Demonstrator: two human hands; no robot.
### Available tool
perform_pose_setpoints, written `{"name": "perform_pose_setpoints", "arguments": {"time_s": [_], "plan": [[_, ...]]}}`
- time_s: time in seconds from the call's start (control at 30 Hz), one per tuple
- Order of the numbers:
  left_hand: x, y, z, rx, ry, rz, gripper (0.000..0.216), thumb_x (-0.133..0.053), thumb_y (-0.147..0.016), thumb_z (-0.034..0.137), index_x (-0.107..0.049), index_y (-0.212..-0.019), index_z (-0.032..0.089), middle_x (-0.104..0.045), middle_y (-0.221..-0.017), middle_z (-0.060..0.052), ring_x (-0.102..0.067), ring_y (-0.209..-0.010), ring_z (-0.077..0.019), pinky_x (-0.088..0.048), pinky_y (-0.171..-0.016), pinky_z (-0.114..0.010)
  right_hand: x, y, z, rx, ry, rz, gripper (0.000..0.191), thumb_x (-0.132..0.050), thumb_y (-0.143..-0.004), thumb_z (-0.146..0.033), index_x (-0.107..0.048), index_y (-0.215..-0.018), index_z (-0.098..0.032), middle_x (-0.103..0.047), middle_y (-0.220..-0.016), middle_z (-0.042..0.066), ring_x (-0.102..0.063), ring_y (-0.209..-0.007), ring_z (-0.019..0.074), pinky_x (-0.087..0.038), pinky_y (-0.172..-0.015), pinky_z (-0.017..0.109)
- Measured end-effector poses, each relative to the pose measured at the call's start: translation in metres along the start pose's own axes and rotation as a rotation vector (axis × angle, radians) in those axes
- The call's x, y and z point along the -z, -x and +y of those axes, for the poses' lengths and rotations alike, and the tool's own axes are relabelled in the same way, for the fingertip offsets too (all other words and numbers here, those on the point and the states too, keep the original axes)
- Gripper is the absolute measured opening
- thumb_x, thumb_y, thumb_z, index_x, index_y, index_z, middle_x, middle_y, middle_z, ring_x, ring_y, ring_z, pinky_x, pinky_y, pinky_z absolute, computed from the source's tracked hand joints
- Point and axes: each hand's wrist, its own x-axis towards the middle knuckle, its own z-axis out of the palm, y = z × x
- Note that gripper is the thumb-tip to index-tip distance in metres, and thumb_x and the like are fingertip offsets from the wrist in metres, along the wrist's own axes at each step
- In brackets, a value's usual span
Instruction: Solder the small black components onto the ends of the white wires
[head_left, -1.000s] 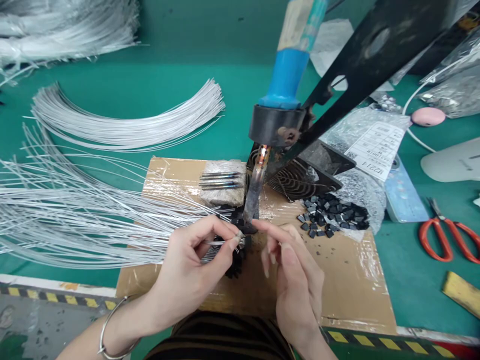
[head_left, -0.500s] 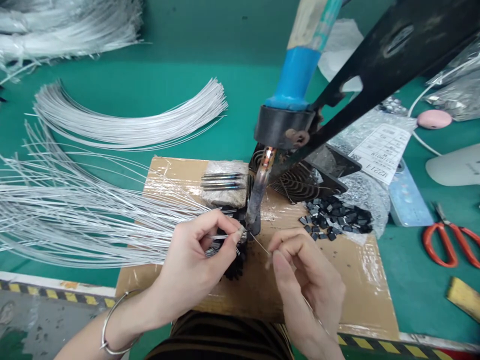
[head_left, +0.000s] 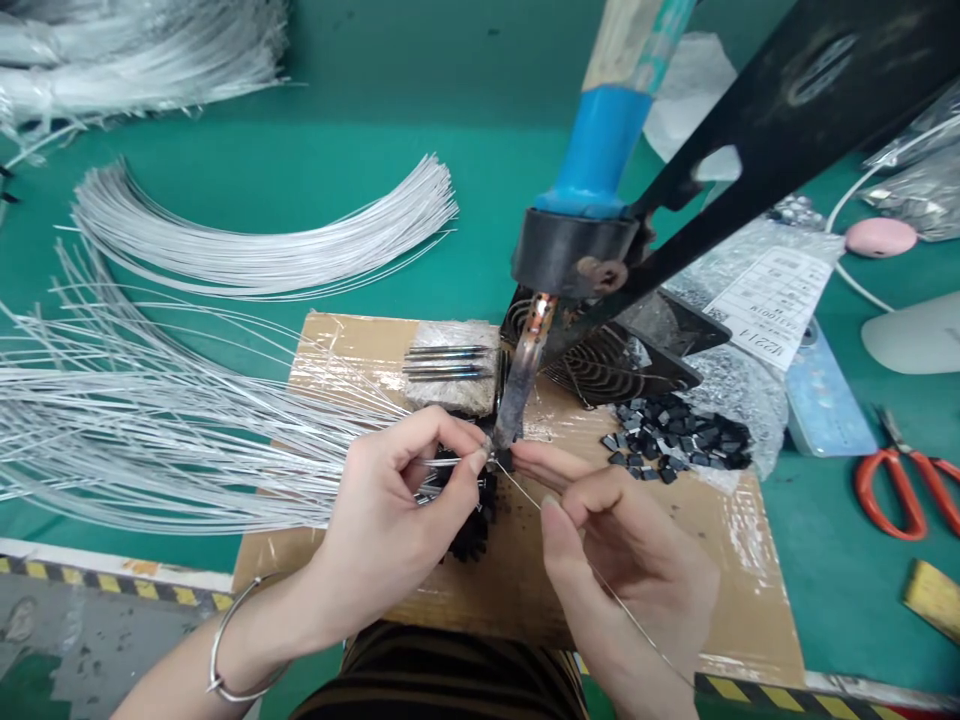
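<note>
My left hand (head_left: 401, 520) pinches the end of a thin white wire (head_left: 442, 462) right beside the tip of a soldering iron (head_left: 517, 395). The iron hangs tip-down in a black clamp. My right hand (head_left: 619, 550) holds a thin strand of solder wire (head_left: 526, 492) between thumb and index finger. The strand's far end meets the left fingertips near the iron tip, and its tail runs back across my right palm. The right hand's other fingers reach toward the iron tip. Below the left fingers lie wire ends with black pieces (head_left: 469, 540); the exact joint is hidden.
White wires (head_left: 165, 440) fan out to the left, with a curved bundle (head_left: 262, 260) behind. Small black parts (head_left: 679, 435) lie on the cardboard (head_left: 739, 570). A black bracket (head_left: 750, 190) slants overhead. Red-handled scissors (head_left: 892, 490) are at right. Metal rods (head_left: 448, 362) rest on a block.
My right hand has moved slightly and its fingers have extended toward the iron tip, feeding the solder wire closer to the left fingertips. The left hand stays nearly in place. The view shifts slightly.
</note>
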Motion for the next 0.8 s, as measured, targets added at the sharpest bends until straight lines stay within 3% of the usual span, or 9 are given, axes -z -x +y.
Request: {"name": "perform_pose_setpoints", "arguments": {"time_s": [0.27, 0.47, 0.8], "plan": [[0.0005, -0.0011, 0.0006, -0.052, 0.042, 0.016, 0.013, -0.068, -0.087, 0.013, -0.071, -0.076, 0.02, -0.081, -0.081, -0.001, -0.067, -0.068, -0.0132, -0.051, -0.062, -0.022, -0.0072, -0.0024, -0.0056, -0.045, -0.038, 0.049, 0.022, -0.066, -0.097, -0.012, -0.06, -0.08, -0.024, -0.083, -0.126, 0.008, -0.082, -0.113, 0.024, -0.067, -0.099, 0.037], [0.0011, 0.0, 0.002, -0.073, 0.059, 0.011, 0.014, -0.068, -0.088, 0.01, -0.071, -0.077, 0.019, -0.082, -0.084, -0.001, -0.068, -0.07, -0.0115, -0.051, -0.064, -0.019, -0.0049, -0.003, -0.0041, -0.038, -0.044, 0.043, 0.023, -0.068, -0.096, -0.011, -0.063, -0.079, -0.024, -0.084, -0.125, 0.004, -0.081, -0.114, 0.0216, -0.065, -0.101, 0.034], [0.0018, 0.0018, 0.0016, -0.056, 0.067, 0.01, 0.014, -0.069, -0.087, 0.01, -0.072, -0.076, 0.019, -0.082, -0.085, -0.002, -0.071, -0.075, -0.014, -0.054, -0.068, -0.022, -0.0037, -0.0025, -0.0031, -0.021, 0.0, 0.049, 0.021, -0.068, -0.096, -0.013, -0.062, -0.079, -0.024, -0.083, -0.127, 0.008, -0.082, -0.113, 0.025, -0.066, -0.099, 0.037]]}}
